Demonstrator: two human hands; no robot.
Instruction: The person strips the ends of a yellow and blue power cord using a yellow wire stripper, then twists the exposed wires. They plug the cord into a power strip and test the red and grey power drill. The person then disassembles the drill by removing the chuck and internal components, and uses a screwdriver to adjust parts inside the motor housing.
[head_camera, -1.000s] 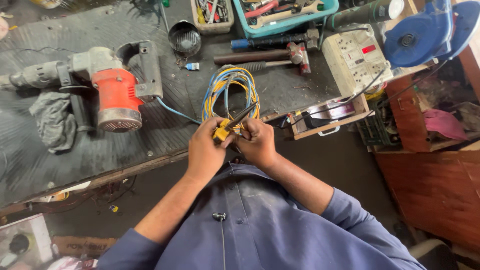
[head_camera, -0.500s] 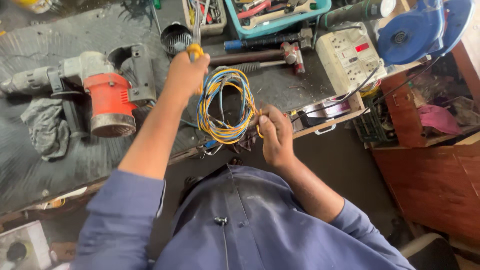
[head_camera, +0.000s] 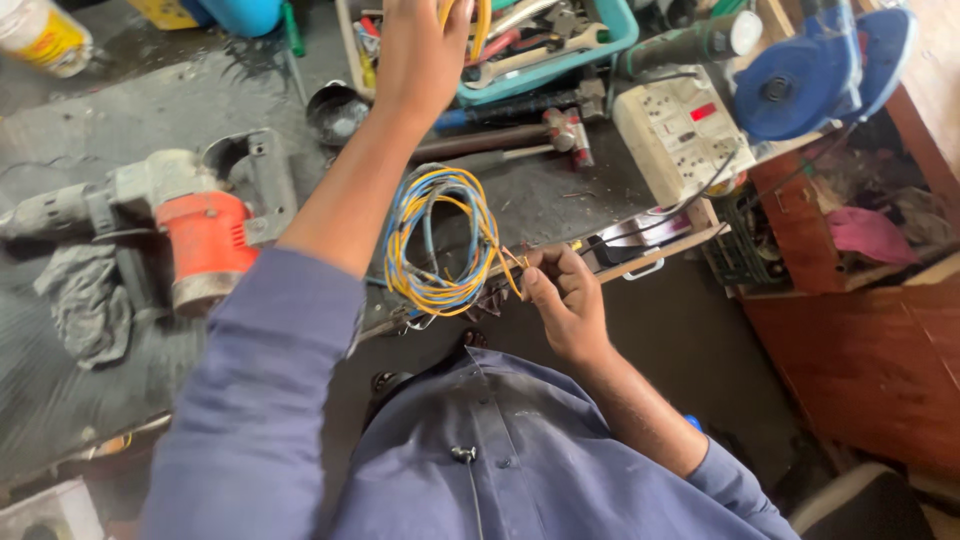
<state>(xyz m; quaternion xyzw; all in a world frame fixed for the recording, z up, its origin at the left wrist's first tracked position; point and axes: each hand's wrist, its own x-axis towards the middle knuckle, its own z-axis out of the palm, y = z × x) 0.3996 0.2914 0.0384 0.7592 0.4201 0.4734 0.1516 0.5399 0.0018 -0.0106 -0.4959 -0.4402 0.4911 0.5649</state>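
Note:
My left hand (head_camera: 420, 55) is stretched far across the bench, over a teal tool tray (head_camera: 600, 40). Its fingers are closed around yellow-handled pliers (head_camera: 472, 18). My right hand (head_camera: 565, 305) stays near the bench's front edge and pinches the loose ends of a coil of blue and yellow wire (head_camera: 435, 240). The coil lies on the dark bench top, between my two arms.
An orange and grey power tool (head_camera: 195, 240) and a grey rag (head_camera: 90, 305) lie at the left. A hammer (head_camera: 500, 135) and small metal bowl (head_camera: 335, 110) sit below the tray. A white socket box (head_camera: 680, 125) and blue grinder (head_camera: 820, 70) are at the right.
My left hand has left the wire coil and moved up and away to the tool tray with the pliers. My right hand has stayed on the wire ends.

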